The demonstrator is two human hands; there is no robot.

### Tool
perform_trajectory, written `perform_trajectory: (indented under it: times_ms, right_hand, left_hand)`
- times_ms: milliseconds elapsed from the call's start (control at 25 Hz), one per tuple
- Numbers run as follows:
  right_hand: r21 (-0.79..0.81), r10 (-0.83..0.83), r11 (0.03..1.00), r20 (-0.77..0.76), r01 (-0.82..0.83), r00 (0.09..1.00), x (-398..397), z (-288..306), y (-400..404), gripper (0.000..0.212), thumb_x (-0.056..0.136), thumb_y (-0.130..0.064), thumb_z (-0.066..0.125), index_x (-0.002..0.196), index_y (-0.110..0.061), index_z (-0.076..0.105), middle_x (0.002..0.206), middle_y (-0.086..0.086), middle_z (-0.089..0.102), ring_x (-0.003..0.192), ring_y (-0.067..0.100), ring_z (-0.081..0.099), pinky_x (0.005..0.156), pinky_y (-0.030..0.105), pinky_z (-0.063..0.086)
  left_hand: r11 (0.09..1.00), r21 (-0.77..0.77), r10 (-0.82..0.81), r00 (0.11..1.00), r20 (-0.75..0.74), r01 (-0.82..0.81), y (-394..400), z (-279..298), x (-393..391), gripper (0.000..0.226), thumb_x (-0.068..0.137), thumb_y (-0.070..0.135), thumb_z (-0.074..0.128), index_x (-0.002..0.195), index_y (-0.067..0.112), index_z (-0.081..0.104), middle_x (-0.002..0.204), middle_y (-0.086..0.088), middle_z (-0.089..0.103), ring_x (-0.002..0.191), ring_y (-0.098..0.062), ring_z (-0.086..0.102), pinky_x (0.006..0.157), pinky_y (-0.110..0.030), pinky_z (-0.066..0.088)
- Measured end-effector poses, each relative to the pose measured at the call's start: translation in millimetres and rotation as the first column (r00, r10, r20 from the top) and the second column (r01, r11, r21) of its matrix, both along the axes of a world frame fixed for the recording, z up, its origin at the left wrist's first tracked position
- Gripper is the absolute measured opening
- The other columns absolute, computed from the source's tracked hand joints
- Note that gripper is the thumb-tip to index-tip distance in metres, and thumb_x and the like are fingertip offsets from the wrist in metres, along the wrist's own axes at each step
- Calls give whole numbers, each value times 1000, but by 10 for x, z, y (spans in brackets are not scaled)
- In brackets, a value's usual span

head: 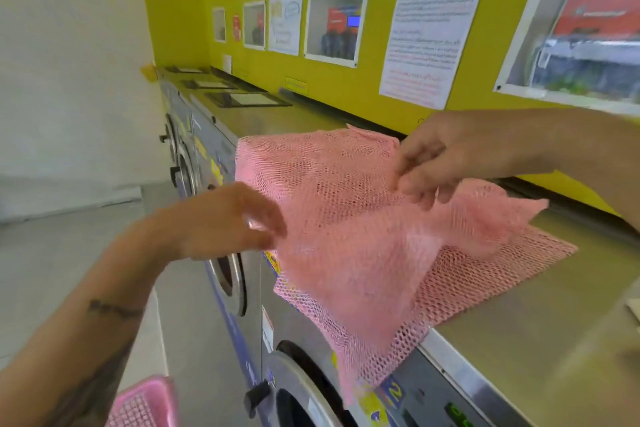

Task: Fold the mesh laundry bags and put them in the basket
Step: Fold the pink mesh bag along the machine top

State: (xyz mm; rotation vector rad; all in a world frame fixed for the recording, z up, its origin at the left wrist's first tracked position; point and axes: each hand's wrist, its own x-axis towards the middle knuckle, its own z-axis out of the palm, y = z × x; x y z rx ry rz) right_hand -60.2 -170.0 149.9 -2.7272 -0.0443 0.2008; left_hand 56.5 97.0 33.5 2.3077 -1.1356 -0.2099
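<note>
A pink mesh laundry bag [349,218] lies half lifted over the steel top of the washing machines, one corner hanging down past the front edge. My left hand [228,218] pinches its left edge in mid-air. My right hand [440,159] pinches the mesh near the upper middle, raising a fold. Part of the bag still rests flat on the machine top at the right. A pink basket [145,402] shows at the bottom left, below my left forearm.
The steel machine top [540,329] runs from left back to right front, along a yellow wall [353,87] with posters. Front-loading washer doors [304,388] face the tiled floor [69,253] on the left. A white object [633,305] sits at the right edge.
</note>
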Motion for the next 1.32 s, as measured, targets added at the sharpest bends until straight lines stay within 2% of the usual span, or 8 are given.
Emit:
perform_trajectory:
  times_ms: [80,240,360,560,880,1000,1080,1320]
  right_hand:
    - [-128,-61,990,-46,55,997,43,-147,-98,12,87,-32,70,96,-24,75,84,-1,75,81,13,72,76,32,59]
    - [-530,-245,839,-168,122,955,41,-382,-395,35,87,-42,67,119,-35,58,101,-16,56,93,6,56,87,35,49]
    - [-487,-306,847,-116,215,945,-37,-534,-569,49,88,-38,67,132,-33,47,121,-5,54,107,17,54,90,35,48]
    - [-415,-443,786,139,458,886,-198,-700,-998,77,81,-32,68,146,-33,27,137,8,34,129,30,36,100,46,43]
    - [-87,-658,677,373,731,654,-492,-540,-1714,17,84,-13,64,98,-23,61,104,4,60,87,23,56,64,33,43]
    - [-135,-724,678,52,723,688,-604,-417,-1784,16,81,-13,59,96,-8,64,92,12,55,78,25,56,64,30,46]
    - [-235,-711,701,-147,674,688,-636,-481,-1722,42,83,-15,64,124,-18,60,115,4,50,114,28,54,87,41,54]
    - [-281,-646,735,-13,617,764,-542,-659,-1701,57,82,-10,55,137,-21,49,133,3,53,98,22,56,65,30,48]
  left_hand:
    - [983,183,4,1000,-31,2,45,-105,18,32,75,17,58,89,41,73,97,22,72,96,9,64,92,-28,51]
    - [979,-204,0,999,54,11,-212,-208,-77,30,86,7,55,88,34,70,94,20,70,94,0,65,87,-28,50]
    - [916,-375,-64,977,205,139,-583,-282,-293,16,90,23,58,103,29,65,106,14,64,105,-5,58,93,-25,42]
    - [982,-119,-106,945,309,149,-1173,-446,-400,56,84,64,34,129,38,53,139,12,43,133,-10,34,113,-41,17]
    - [919,-349,-114,969,218,186,-1148,-132,-150,22,89,20,66,78,38,66,90,15,65,86,-5,61,78,-33,47]
    - [940,-284,-124,963,237,191,-1021,12,-152,16,87,24,67,87,40,67,99,19,64,96,0,59,87,-32,44]
    - [934,-288,-132,954,267,210,-968,59,-325,14,85,37,65,98,42,64,105,23,61,104,4,55,91,-26,41]
    - [937,21,-341,905,254,347,-1069,-95,-1059,37,69,73,55,88,41,52,89,24,51,87,3,49,82,-28,44]
